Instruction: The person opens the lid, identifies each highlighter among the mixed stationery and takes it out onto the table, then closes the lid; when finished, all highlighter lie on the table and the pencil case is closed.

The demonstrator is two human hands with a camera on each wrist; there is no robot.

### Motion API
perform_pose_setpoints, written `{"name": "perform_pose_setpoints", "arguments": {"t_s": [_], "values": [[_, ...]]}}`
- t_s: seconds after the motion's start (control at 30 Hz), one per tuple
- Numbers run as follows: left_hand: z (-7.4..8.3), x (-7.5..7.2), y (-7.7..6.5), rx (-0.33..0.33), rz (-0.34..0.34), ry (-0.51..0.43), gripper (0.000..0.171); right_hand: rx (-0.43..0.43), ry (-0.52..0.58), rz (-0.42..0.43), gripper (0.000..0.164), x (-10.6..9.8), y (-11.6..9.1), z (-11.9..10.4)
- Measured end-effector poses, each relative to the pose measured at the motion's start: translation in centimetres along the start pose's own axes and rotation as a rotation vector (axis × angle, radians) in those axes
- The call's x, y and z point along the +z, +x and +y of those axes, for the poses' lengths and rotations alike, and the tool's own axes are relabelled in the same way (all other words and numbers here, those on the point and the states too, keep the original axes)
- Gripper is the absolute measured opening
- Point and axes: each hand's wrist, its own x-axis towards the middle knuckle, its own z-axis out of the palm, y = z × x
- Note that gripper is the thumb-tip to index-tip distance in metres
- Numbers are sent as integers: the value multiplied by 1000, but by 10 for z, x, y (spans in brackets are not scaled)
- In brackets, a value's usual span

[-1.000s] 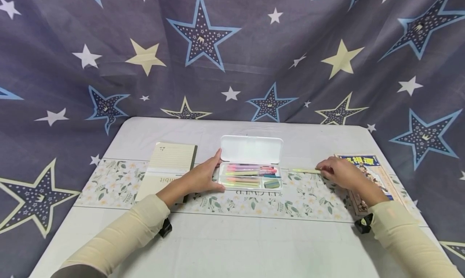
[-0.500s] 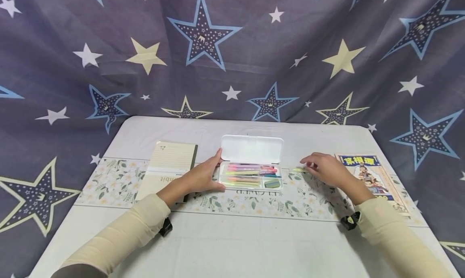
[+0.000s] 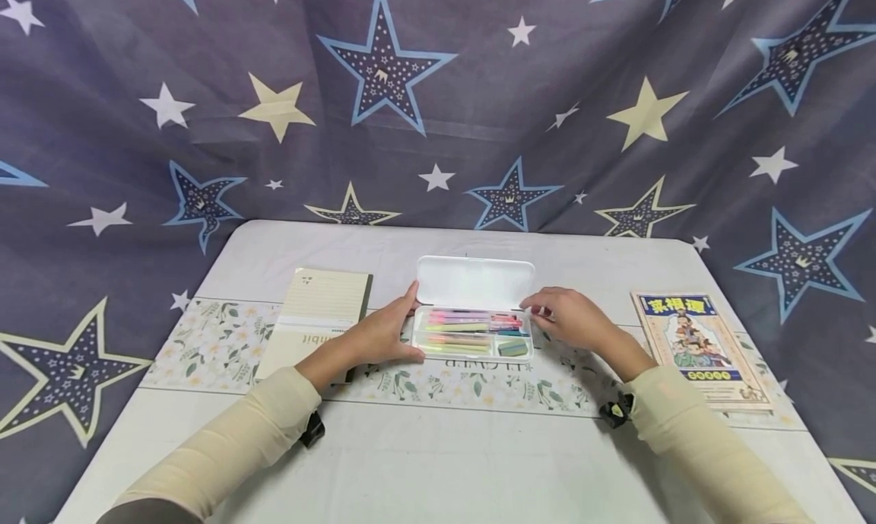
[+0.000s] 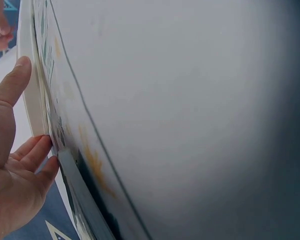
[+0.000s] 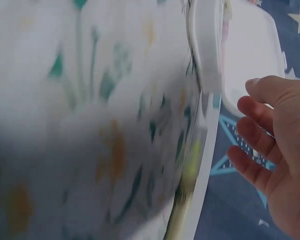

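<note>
An open white pencil case [image 3: 419, 349] lies mid-table with its lid [image 3: 475, 281] raised. Several coloured pens [image 3: 465, 326] fill its long compartments, and a greenish block, perhaps an eraser [image 3: 512, 347], sits in the front right one. My left hand [image 3: 379, 332] holds the case's left end, thumb at the front and fingers towards the back. At the other end, my right hand [image 3: 571, 319] hovers by the back right corner near the lid; in the right wrist view its fingers are loosely bent with nothing between them. Below it, a blurred yellow-green pen [image 5: 193, 157] lies on the table.
A cream notebook [image 3: 308, 303] lies left of the case, partly under the left forearm. An illustrated book [image 3: 698, 345] lies at the right side of the table. A floral strip [image 3: 438, 387] crosses the white tabletop, and a star-patterned curtain [image 3: 479, 128] hangs behind.
My right hand has moved left, from beside the book and over the yellow-green pen to the case's right end. The book is now uncovered. My left hand stays at the case.
</note>
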Motion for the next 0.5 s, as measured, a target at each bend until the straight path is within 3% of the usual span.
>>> {"name": "perform_pose_setpoints", "arguments": {"t_s": [0.5], "values": [[-1,-1,0,1,-2,-4,139,-95,26,-37,18,18,25,-31]]}}
